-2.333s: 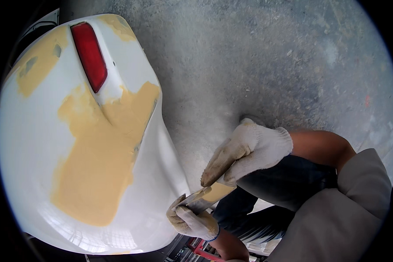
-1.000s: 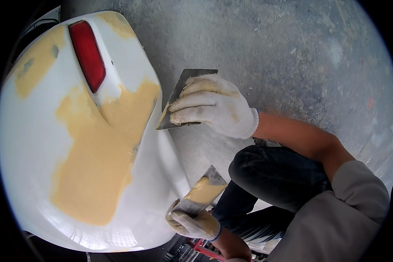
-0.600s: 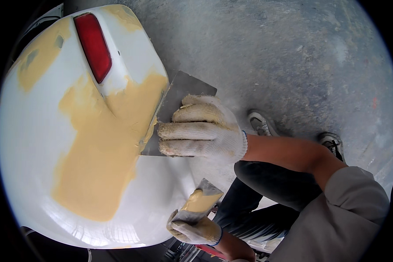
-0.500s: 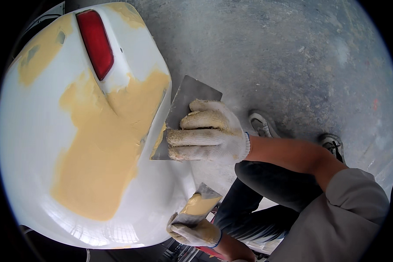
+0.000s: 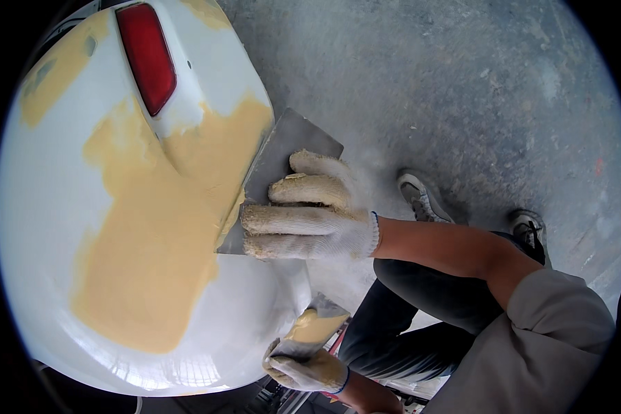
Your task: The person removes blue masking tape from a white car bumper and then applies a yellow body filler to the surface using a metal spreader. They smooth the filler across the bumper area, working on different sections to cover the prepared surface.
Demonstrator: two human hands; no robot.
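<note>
White panel [image 5: 231, 297], frame left: filler [image 5: 152, 241] apparently being spread; right hand [image 5: 338, 228] grips spreader [image 5: 276, 148], left hand [image 5: 310, 372] loaded plate [image 5: 295, 348]; next stroke likely needs even pressure.

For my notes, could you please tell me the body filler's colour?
Body filler: pale yellow, in the head view.

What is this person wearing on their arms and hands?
The right hand wears an off-white knitted glove with yellowish stains on the fingers and a blue-edged cuff. The left hand has a similar stained glove, also blue-edged at the wrist. The right arm has a short, plain grey sleeve, leaving the forearm bare. The left sleeve cannot be made out.
</note>
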